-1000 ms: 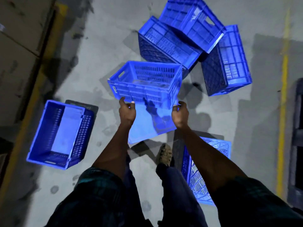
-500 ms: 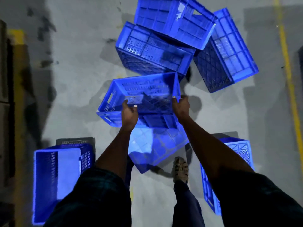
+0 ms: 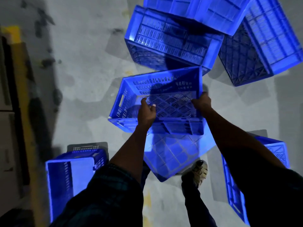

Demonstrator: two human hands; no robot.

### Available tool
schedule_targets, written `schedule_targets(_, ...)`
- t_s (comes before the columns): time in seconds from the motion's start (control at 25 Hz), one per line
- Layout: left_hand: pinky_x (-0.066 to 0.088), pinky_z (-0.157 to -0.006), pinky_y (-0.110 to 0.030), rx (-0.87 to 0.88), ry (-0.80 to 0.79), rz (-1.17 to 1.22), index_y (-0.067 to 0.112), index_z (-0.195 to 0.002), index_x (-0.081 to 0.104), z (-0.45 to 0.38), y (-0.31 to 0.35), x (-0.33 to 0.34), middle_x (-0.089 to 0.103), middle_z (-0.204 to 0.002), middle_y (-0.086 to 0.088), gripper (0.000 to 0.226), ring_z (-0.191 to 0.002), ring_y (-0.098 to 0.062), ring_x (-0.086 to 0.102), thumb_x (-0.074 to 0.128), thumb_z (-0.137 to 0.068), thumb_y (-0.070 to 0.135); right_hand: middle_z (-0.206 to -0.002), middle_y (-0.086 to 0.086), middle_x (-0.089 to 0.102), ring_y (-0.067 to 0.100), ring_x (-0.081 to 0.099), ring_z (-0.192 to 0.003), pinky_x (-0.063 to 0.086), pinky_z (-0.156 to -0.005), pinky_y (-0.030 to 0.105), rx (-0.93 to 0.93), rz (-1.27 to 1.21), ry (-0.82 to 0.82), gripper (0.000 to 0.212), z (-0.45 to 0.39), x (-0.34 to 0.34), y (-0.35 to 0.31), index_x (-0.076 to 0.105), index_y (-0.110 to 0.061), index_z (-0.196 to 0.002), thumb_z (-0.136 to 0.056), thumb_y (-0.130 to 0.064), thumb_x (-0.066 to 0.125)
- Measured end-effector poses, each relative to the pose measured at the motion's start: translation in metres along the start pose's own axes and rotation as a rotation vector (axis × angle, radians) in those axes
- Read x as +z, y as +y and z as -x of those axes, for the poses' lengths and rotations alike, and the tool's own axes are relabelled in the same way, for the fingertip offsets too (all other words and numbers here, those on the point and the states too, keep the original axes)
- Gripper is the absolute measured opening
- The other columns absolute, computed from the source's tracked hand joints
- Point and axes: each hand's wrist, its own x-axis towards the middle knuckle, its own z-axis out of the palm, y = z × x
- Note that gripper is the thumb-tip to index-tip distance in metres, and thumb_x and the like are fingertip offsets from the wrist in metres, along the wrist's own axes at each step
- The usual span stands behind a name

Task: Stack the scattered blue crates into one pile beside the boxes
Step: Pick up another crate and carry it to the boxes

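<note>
A blue crate [image 3: 157,102] is held off the floor [image 3: 85,76] straight ahead, its long axis running left to right. The near rim is clasped by the left hand [image 3: 146,110], the right end by the right hand [image 3: 202,102], both arms outstretched. An upright crate [image 3: 73,174], judged the pile's start, lies low to the left, nearer the left arm.

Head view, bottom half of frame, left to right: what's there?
Yellow floor stripe → upright blue plastic crate by the left sleeve → overturned blue crate, grid base up → beige shoe → blue crate under the right arm.
</note>
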Motion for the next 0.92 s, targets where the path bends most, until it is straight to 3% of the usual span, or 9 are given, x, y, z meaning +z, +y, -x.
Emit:
schedule_targets(0.08, 0.046, -0.071, -0.042, 0.04, -0.012, -0.023, 0.003, -0.143, 0.036, 0.002, -0.013, 0.006, 0.06, -0.081, -0.017, 0.057, -0.087, -0.041, 0.063, 0.055, -0.095, 0.027, -0.124, 0.026, 0.061, 0.038, 0.059, -0.116, 0.048, -0.091, 0.037, 0.029, -0.038, 0.056, 0.043, 0.0, 0.002, 0.004, 0.054, 0.002, -0.127, -0.086, -0.01, 0.063)
schedule_targets(0.2, 0.042, -0.069, -0.037, 0.037, -0.027, -0.046, 0.004, -0.145, 0.034, 0.006, -0.013, 0.007, 0.057, -0.079, -0.01, 0.054, -0.086, -0.039, 0.063, 0.055, -0.098, 0.022, -0.112, 0.024, 0.067, 0.036, 0.064, -0.107, 0.051, -0.087, 0.036, 0.072, -0.118, 0.059, 0.04, 0.012, 0.0, -0.001, 0.064, 0.002, -0.115, -0.08, -0.017, 0.061)
schedule_targets(0.32, 0.047, -0.077, -0.039, -0.014, -0.008, -0.041, 0.01, -0.146, 0.033, 0.012, -0.013, 0.006, 0.067, -0.1, -0.019, 0.055, -0.096, -0.037, 0.064, 0.054, -0.098, 0.027, -0.097, 0.022, 0.071, 0.036, 0.068, -0.095, 0.056, -0.08, 0.037, 0.063, -0.113, 0.018, 0.051, 0.028, 0.0, -0.005, 0.072, 0.0, -0.096, -0.061, -0.034, 0.055)
schedule_targets(0.44, 0.051, -0.082, -0.043, -0.044, 0.034, -0.015, 0.012, -0.145, 0.033, 0.02, -0.012, 0.001, 0.067, -0.109, -0.022, 0.055, -0.099, -0.038, 0.065, 0.053, -0.097, 0.028, -0.099, 0.021, 0.071, 0.036, 0.067, -0.096, 0.053, -0.08, 0.036, 0.017, -0.14, 0.01, 0.048, 0.055, 0.006, -0.018, 0.07, -0.003, -0.094, -0.063, -0.035, 0.055)
schedule_targets(0.52, 0.049, -0.08, -0.042, -0.06, 0.095, -0.008, 0.011, -0.144, 0.035, 0.028, -0.009, -0.008, 0.068, -0.103, -0.022, 0.052, -0.097, -0.038, 0.065, 0.053, -0.097, 0.025, -0.101, 0.023, 0.07, 0.038, 0.066, -0.097, 0.052, -0.08, 0.037, -0.034, -0.132, 0.003, 0.052, 0.08, 0.007, -0.029, 0.068, -0.002, -0.096, -0.062, -0.037, 0.05)
schedule_targets(0.64, 0.046, -0.084, -0.04, -0.077, 0.166, 0.013, 0.009, -0.144, 0.038, 0.044, -0.001, -0.026, 0.069, -0.102, -0.018, 0.051, -0.103, -0.035, 0.064, 0.054, -0.097, 0.022, -0.096, 0.026, 0.07, 0.043, 0.065, -0.095, 0.052, -0.081, 0.041, -0.103, -0.116, 0.065, 0.052, 0.118, -0.003, -0.029, 0.067, -0.001, -0.093, -0.06, -0.035, 0.045)
schedule_targets(0.76, 0.044, -0.089, -0.038, -0.069, 0.23, 0.023, 0.007, -0.142, 0.041, 0.066, 0.004, -0.051, 0.069, -0.111, -0.019, 0.05, -0.108, -0.035, 0.063, 0.055, -0.097, 0.021, -0.094, 0.025, 0.07, 0.043, 0.065, -0.095, 0.053, -0.082, 0.043, -0.101, -0.114, 0.117, 0.038, 0.152, -0.033, -0.013, 0.067, -0.004, -0.092, -0.065, -0.028, 0.057)
schedule_targets(0.92, 0.043, -0.091, -0.038, -0.022, 0.287, 0.039, 0.003, -0.14, 0.043, 0.111, 0.019, -0.084, 0.065, -0.118, -0.023, 0.049, -0.11, -0.037, 0.062, 0.057, -0.097, 0.02, -0.079, 0.013, 0.063, 0.037, 0.059, -0.081, 0.038, -0.064, 0.033, -0.063, -0.167, 0.127, 0.018, 0.219, -0.083, 0.006, 0.059, -0.009, -0.078, -0.063, -0.011, 0.07)
